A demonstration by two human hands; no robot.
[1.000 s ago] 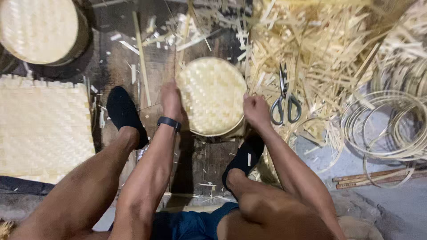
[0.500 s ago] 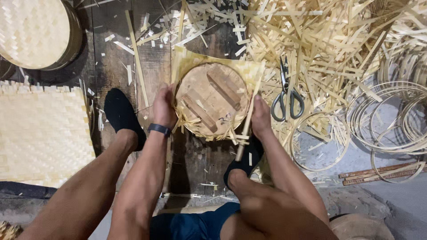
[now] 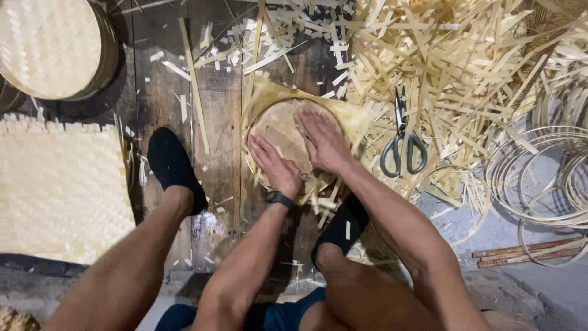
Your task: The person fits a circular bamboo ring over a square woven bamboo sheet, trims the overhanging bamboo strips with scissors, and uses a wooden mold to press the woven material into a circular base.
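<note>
- Two bare hands press flat on a round wooden form (image 3: 278, 132) that lies on the dark plank floor (image 3: 159, 92), between the person's feet.
- The left hand (image 3: 277, 165) lies palm down on the near left part of the form, fingers (image 3: 260, 150) spread and stretched out, gripping nothing; a dark watch (image 3: 278, 198) sits on its wrist.
- The right hand (image 3: 323, 141) lies palm down on the right part of the form, just beside the left hand, fingers (image 3: 306, 119) also laid out flat and holding nothing.
- A woven bamboo sheet (image 3: 355, 116) lies under the form, its pale edges sticking up around the rim on the far and right sides.
- Both feet wear black socks: the left foot (image 3: 171, 165) stands left of the form, the right foot (image 3: 343, 227) near it, just below the hands.
- A pair of scissors (image 3: 402, 144) with grey-green handles lies right of the form, on a heap of bamboo strips (image 3: 465, 67).
- A flat woven mat (image 3: 58, 190) lies at the left, and a round woven basket (image 3: 52, 46) stands at the far left.
- Thin bamboo hoops (image 3: 545, 178) lie coiled at the right.
</note>
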